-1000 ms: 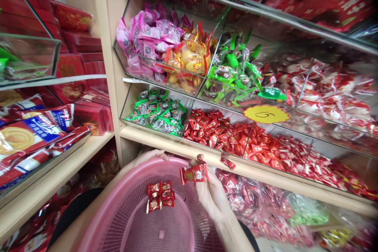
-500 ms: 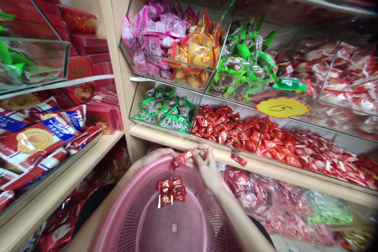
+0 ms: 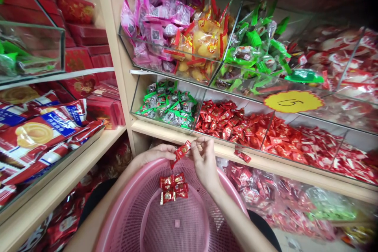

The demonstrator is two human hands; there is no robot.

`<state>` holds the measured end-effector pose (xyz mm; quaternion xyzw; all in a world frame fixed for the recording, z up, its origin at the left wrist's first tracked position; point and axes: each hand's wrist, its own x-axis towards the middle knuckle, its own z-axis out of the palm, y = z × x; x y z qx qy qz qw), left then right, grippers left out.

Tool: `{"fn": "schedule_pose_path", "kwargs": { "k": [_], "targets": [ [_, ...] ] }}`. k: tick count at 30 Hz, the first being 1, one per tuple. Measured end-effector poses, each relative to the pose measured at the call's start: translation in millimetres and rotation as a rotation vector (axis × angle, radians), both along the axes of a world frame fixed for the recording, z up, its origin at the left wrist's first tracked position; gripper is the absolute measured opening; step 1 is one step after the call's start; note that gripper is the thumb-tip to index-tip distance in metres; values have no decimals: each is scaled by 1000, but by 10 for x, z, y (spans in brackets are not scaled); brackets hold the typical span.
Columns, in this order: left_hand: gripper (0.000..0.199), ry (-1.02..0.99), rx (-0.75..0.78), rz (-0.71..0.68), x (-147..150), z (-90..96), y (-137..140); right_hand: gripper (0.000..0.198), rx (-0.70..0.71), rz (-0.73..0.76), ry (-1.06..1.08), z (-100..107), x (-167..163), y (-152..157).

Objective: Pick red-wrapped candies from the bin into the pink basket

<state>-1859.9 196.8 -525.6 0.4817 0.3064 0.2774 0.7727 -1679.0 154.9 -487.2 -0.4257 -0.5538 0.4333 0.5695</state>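
The right hand (image 3: 203,161) pinches one end of a red packet (image 3: 180,152) between thumb and fingers. The left hand (image 3: 156,153) has its fingertips at the packet's other end; whether they grip it or only touch it, I cannot tell. The packet is tilted, above the basket's far rim. A loose pinch on such slick wrapping could let it slip, perhaps outside the rim, and a hard pull from both ends might tear it.

The packet is a small, glossy strip with gold marks. Below it, the basket (image 3: 110,230) is pink plastic, with a smooth, rounded rim and finely pierced walls; if it tips, the shiny red sweets (image 3: 173,189) clustered inside could slide.

Farther out, a loose sweet (image 3: 242,156) lies to the right at the wooden shelf's (image 3: 153,131) front edge, where a brush of the right arm might knock it down. Behind clear, hard panels sit crinkled green sweets (image 3: 168,104) at left and heaped red twists (image 3: 220,120) to their right.
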Motion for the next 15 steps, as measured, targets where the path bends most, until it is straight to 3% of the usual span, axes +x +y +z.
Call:
{"fn": "schedule_pose_path", "kwargs": {
  "k": [6, 15],
  "targets": [
    [18, 41, -43, 106, 2, 34, -49, 22, -5, 22, 4, -19, -37, 30],
    [19, -37, -26, 30, 1, 43, -43, 25, -112, 60, 66, -60, -2, 15]
  ]
}}
